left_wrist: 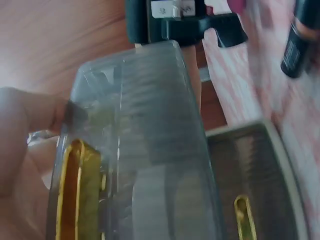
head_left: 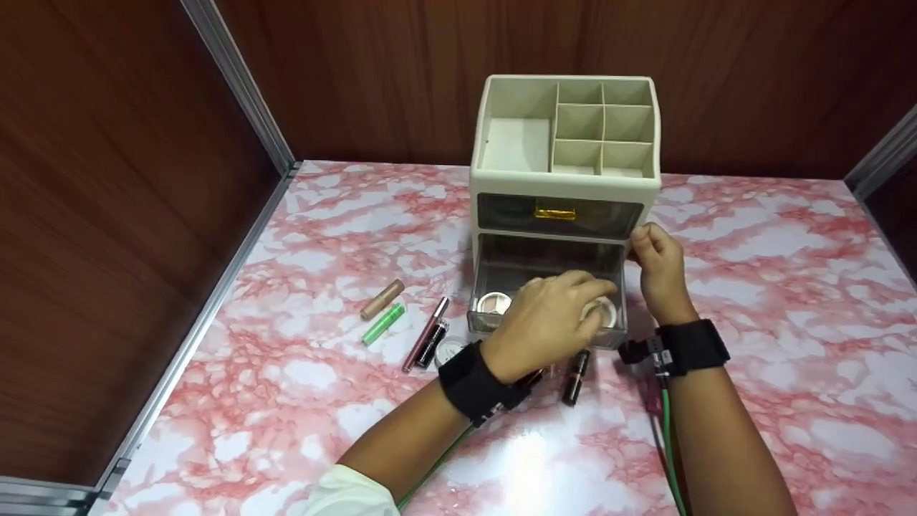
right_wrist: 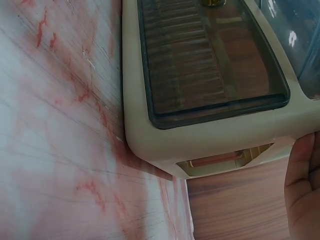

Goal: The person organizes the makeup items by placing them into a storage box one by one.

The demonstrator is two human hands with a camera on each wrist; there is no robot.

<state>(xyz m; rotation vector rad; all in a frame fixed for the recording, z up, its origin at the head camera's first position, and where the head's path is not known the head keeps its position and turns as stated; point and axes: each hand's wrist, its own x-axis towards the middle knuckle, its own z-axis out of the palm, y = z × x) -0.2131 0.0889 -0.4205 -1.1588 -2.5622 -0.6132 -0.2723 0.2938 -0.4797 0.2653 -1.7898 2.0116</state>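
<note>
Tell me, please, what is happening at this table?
The person's left hand reaches over the open clear middle drawer of a cream makeup organizer; its grip is unclear. The right hand touches the organizer's side. A round compact lies in the drawer, while a green tube and other cosmetics lie on the marbled tabletop.

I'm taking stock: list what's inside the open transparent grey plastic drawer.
A round white-rimmed compact, left; a round pale item, right, partly behind the left hand. Whatever it covers is hidden.
</note>
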